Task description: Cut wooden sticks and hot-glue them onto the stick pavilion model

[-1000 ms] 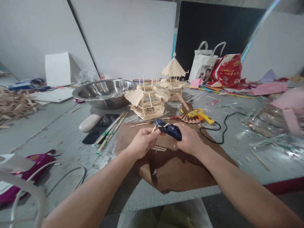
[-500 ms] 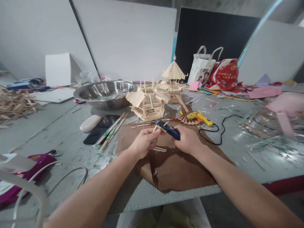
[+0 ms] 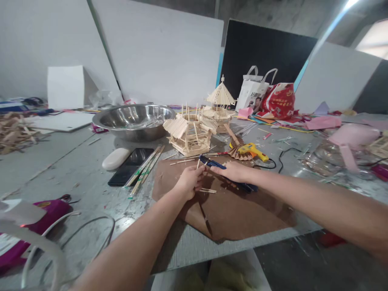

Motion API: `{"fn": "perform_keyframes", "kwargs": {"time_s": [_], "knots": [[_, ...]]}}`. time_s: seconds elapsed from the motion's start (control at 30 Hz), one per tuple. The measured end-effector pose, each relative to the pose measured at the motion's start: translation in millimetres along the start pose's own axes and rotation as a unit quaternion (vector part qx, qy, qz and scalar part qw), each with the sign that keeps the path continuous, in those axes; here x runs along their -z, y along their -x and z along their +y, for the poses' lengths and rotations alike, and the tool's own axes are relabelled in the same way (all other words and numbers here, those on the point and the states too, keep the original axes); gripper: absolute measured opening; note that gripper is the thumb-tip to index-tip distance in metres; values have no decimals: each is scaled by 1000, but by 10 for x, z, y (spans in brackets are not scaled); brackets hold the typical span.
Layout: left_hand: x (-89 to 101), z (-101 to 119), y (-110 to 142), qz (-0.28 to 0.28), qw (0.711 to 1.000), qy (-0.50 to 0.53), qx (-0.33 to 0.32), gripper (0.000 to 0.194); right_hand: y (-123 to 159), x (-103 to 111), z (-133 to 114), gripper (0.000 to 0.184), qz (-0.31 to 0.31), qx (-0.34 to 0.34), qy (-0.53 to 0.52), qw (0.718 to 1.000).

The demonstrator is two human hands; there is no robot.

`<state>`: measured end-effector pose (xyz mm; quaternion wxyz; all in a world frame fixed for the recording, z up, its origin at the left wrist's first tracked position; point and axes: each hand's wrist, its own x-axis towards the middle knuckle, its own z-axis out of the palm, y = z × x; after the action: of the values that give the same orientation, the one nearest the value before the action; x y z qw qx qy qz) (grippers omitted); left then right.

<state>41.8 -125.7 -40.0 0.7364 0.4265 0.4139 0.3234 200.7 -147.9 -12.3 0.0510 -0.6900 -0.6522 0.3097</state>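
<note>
My left hand [image 3: 191, 180] is closed, pinching a short wooden stick [image 3: 198, 163] that points up from its fingertips. My right hand [image 3: 232, 171] grips dark blue pliers [image 3: 217, 163], whose head is close to the left fingertips; the fingers hide part of the handles. Under both hands lies brown paper [image 3: 236, 218], with a few cut sticks [image 3: 209, 190] on it. Just beyond stands a stick-built model [image 3: 189, 139] with sloping roof panels and upright posts. A model pavilion [image 3: 222, 97] with a pointed roof rises behind it.
A yellow glue gun [image 3: 253, 151] rests beside a pleated brown paper fan [image 3: 238, 149]. Leftward are wrapped chopsticks [image 3: 145, 167], a phone [image 3: 129, 171], a white mouse-shaped object [image 3: 116, 159] and a steel basin [image 3: 133, 131]. Cables curl around a purple device [image 3: 50, 218].
My right hand has turned and shifted slightly right, with the pliers lying flatter and their handle ends now showing beyond it. My left hand still pinches the stick. The view has shifted slightly.
</note>
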Motion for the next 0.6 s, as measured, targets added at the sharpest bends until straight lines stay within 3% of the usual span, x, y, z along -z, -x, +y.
{"fn": "perform_keyframes", "kwargs": {"time_s": [0.17, 0.6], "knots": [[-26, -4, -16, 29, 999, -21, 15, 9, -15, -20, -35, 77, -34, -47, -57, 997], [-53, -39, -39, 39, 996, -77, 19, 12, -33, -19, -57, 76, -36, -63, -31, 997]]}}
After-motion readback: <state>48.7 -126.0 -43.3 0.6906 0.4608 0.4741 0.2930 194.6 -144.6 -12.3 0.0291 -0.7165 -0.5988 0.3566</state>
